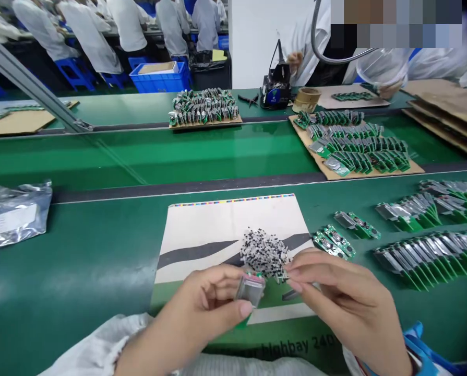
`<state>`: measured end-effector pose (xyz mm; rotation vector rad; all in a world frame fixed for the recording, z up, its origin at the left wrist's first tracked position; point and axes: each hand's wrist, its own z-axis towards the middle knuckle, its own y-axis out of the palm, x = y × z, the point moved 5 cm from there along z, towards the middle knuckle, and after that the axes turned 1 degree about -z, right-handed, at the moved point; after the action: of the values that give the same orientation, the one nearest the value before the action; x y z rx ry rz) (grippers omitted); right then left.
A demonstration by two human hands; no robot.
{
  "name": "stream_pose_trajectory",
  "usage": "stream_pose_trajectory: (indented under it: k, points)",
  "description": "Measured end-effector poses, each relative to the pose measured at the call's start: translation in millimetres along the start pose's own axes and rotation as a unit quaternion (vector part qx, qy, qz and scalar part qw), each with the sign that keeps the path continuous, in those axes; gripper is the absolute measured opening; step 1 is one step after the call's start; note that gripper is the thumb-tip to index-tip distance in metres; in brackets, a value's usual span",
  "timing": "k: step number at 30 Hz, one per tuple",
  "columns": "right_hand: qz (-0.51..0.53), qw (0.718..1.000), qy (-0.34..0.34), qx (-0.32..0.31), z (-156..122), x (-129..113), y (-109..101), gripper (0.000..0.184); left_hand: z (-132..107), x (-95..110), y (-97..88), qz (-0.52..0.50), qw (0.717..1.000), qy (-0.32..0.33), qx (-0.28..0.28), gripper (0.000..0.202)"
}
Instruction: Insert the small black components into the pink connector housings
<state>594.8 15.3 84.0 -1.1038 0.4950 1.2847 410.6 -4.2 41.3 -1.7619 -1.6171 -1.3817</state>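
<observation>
My left hand (196, 308) grips a silver pouch battery on a green circuit board (251, 289), low in the middle of the view. My right hand (340, 295) reaches in from the right, its fingertips pinched together at the edge of a heap of tiny black components with metal leads (264, 253). Anything between those fingertips is too small to make out. The heap lies on a printed white sheet (221, 230), just beyond both hands. Close to my right hand stand small green boards with silver parts (333, 241).
Rows of battery boards (424, 261) stand on the green conveyor (80, 261) to the right. A foil bag (14, 214) lies left. Beyond a dark rail, cardboard trays hold more boards (354, 146). A co-worker's hand (295, 60) is near a soldering station (276, 86); several people sit behind.
</observation>
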Motion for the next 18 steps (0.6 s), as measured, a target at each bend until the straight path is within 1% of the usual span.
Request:
stream_pose_trajectory:
  k: [2,5,7,11,14,18]
  points:
    - [0.003,0.999,-0.032,0.011,-1.2,-12.7,3.1,0.029,-5.9,-4.6,9.6,-0.026,0.999,0.016,-0.015,0.023]
    - [0.017,0.998,-0.057,0.034,-4.0,-26.6,8.6,0.039,-11.6,-3.4,19.2,-0.032,0.998,0.029,-0.037,0.019]
    - [0.008,0.997,-0.056,0.051,-6.3,-31.2,11.7,0.037,-13.7,-0.4,22.5,-0.022,0.998,0.032,-0.045,0.017]
    - [-0.065,0.994,-0.052,0.073,-10.6,-36.2,14.7,0.026,-15.0,4.1,25.1,-0.025,0.997,0.052,-0.057,0.018]
    - [-0.103,0.99,-0.053,0.075,-11.5,-39.8,14.3,0.026,-15.0,3.1,25.5,-0.036,0.995,0.062,-0.064,0.019]
    - [-0.123,0.987,-0.071,0.071,-10.0,-43.6,13.6,0.026,-14.5,2.2,25.5,-0.038,0.995,0.064,-0.068,0.021]
